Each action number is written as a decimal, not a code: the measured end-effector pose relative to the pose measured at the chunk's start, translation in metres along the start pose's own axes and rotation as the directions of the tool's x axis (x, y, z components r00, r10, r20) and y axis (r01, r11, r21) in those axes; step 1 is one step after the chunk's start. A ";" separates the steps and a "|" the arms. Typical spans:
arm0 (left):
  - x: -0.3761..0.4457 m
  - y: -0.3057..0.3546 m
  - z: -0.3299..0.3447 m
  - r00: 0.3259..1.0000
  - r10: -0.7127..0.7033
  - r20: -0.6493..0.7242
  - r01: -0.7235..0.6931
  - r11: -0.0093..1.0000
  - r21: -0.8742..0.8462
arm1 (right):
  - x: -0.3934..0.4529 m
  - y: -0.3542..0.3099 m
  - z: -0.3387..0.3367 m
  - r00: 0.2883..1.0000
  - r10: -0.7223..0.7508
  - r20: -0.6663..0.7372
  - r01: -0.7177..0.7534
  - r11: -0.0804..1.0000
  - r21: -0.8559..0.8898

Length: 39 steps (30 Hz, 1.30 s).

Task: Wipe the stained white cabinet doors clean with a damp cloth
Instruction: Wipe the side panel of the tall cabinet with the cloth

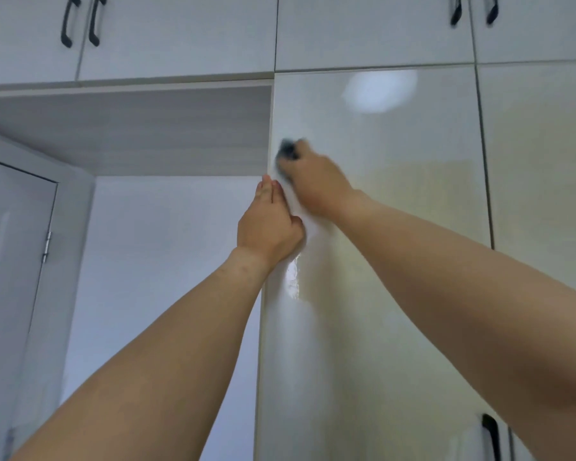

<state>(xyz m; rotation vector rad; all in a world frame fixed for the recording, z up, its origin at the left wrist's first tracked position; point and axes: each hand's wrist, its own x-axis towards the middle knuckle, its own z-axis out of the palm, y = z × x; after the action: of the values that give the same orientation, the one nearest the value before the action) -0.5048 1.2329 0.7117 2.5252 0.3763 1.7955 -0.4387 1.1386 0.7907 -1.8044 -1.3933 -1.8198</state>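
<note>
No text, label, brand, number or sign can be read anywhere in the view. The glossy white cabinet doors carry only glare and reflections, and the black handles at eleven o'clock are unmarked.

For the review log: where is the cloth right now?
In the head view the dark cloth is in the right hand, pressed near the tall cabinet door's left edge, just above the left hand.
</note>
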 end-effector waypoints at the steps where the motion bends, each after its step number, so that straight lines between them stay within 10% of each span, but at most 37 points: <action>1: 0.000 0.002 0.000 1.000 -0.007 -0.009 0.007 1.000 -0.004 | -0.011 0.001 -0.003 0.988 -0.125 0.085 0.128 0.991 -0.033; 3: 0.001 0.007 0.000 1.000 -0.026 -0.015 0.027 0.999 0.033 | -0.027 0.029 -0.008 0.988 -0.153 0.019 0.155 0.983 -0.098; 6: 0.001 0.013 0.001 0.997 -0.064 -0.048 0.068 0.994 0.090 | -0.046 0.094 -0.023 0.960 0.174 -0.219 -0.209 0.966 -0.152; 9: 0.001 0.022 0.008 0.996 -0.058 -0.073 0.068 0.987 0.147 | -0.070 0.164 -0.042 0.670 0.630 -0.392 -0.684 0.729 0.001; 11: 0.000 0.026 0.012 0.993 -0.067 -0.093 0.080 0.987 0.137 | -0.073 0.166 -0.041 0.565 0.733 -0.378 -0.746 0.650 0.147; 16: -0.001 0.037 0.024 0.983 -0.127 -0.136 0.134 0.990 0.044 | -0.074 0.073 -0.010 0.992 -0.024 -0.123 0.015 0.997 -0.080; 18: 0.001 0.040 0.027 0.980 -0.137 -0.146 0.144 0.989 0.037 | -0.077 0.097 -0.011 0.986 -0.062 -0.155 0.040 0.990 -0.138; 20: 0.002 0.040 0.029 0.978 -0.145 -0.152 0.152 0.988 0.036 | -0.089 0.135 -0.027 0.931 0.217 -0.292 -0.246 0.967 -0.067; 24: 0.002 0.037 0.031 0.976 -0.144 -0.163 0.153 0.987 0.045 | -0.125 0.178 -0.045 0.605 0.712 -0.356 -0.700 0.689 0.187; 27: 0.001 0.041 0.032 0.976 -0.158 -0.153 0.164 0.986 0.027 | -0.118 0.126 -0.031 0.747 0.598 -0.291 -0.591 0.798 0.122; 30: -0.001 0.043 0.029 0.975 -0.179 -0.133 0.179 0.984 -0.007 | -0.116 0.096 -0.016 0.979 0.150 -0.139 -0.159 0.986 -0.054; 37: -0.021 0.024 0.018 0.985 -0.124 -0.121 0.112 0.989 -0.095 | -0.119 0.128 -0.038 0.711 0.587 -0.388 -0.600 0.794 0.102; 39: -0.034 0.016 0.019 0.991 -0.096 -0.093 0.088 0.992 -0.089 | -0.105 0.102 -0.025 0.774 0.529 -0.347 -0.528 0.842 0.108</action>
<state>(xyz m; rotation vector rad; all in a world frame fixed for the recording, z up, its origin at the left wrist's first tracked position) -0.4946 1.2130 0.6761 2.3312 0.4035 1.8635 -0.3583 1.0205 0.7506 -1.5331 -0.6547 -1.7078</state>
